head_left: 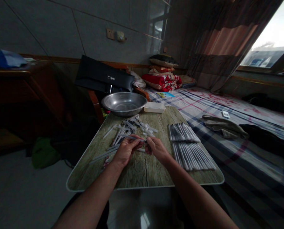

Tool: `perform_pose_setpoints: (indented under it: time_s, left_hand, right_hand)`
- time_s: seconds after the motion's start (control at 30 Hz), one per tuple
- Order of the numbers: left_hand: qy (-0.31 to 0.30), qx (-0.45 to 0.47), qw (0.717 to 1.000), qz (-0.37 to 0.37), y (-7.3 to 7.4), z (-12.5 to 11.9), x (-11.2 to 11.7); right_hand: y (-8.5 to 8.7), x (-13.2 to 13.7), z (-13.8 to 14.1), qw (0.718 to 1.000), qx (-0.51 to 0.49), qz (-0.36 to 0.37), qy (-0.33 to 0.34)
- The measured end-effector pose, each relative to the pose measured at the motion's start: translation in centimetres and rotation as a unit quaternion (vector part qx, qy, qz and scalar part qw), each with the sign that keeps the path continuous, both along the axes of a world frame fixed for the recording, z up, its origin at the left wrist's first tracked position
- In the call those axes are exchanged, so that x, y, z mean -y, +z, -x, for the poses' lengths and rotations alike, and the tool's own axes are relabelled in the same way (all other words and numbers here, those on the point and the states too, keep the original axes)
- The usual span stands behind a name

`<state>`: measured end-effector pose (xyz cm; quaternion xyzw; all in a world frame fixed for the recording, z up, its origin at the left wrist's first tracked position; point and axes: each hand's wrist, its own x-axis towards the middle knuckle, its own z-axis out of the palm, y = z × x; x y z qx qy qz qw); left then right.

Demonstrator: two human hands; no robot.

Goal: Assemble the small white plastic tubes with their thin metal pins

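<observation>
Both left hand point(126, 150) and right hand point(157, 149) pinch pale tubes point(132, 137); case label point(110, 78) illegible.

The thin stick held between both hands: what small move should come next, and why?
Probably the right hand should carry the thin stick to the right and lay it beside the neat rows, parallel to them. It is pinched now above the table, with the left hand on its other end. The loose pile lies just behind.
</observation>
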<state>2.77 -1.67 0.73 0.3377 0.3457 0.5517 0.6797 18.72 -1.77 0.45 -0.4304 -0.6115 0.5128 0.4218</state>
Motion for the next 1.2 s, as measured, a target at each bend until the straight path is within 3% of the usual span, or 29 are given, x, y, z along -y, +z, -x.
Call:
perform_pose_setpoints:
  time_s: [0.27, 0.5, 0.57, 0.67, 0.73, 0.83, 0.97, 1.2]
  left_hand:
    - [0.013, -0.011, 1.0, -0.015, -0.1, -0.1, -0.1]
    - [-0.004, -0.025, 0.999, -0.041, 0.3, 0.0, 0.2]
    - [0.006, -0.023, 0.999, -0.036, 0.5, 0.2, 0.2]
    - [0.017, -0.013, 1.0, -0.009, 0.6, 0.7, 0.0]
    - [0.018, -0.01, 1.0, 0.014, 0.5, 1.0, -0.2]
    - [0.017, -0.018, 0.999, 0.037, 0.3, 1.2, -0.3]
    - [0.006, -0.031, 0.999, 0.039, 0.0, 1.2, -0.4]
    - [0.014, -0.061, 0.998, 0.019, 0.0, 1.1, -0.4]
  right_hand:
    - [-0.2, -0.1, 0.0, 1.0, -0.019, 0.005, -0.012]
    - [-0.2, 0.4, 0.1, 0.989, -0.114, 0.09, 0.037]
    - [-0.3, -0.1, -0.4, 0.996, -0.062, 0.063, 0.019]
    - [-0.7, -1.4, -1.5, 0.989, 0.123, -0.037, -0.071]
    - [-1.2, -2.3, -2.2, 0.949, 0.273, -0.11, -0.109]
    - [-2.1, -3.2, -2.5, 0.885, 0.426, -0.172, -0.077]
    - [-2.9, -3.4, -1.8, 0.845, 0.505, -0.168, -0.046]
    - [-2.0, -2.8, -1.2, 0.823, 0.542, -0.165, -0.034]
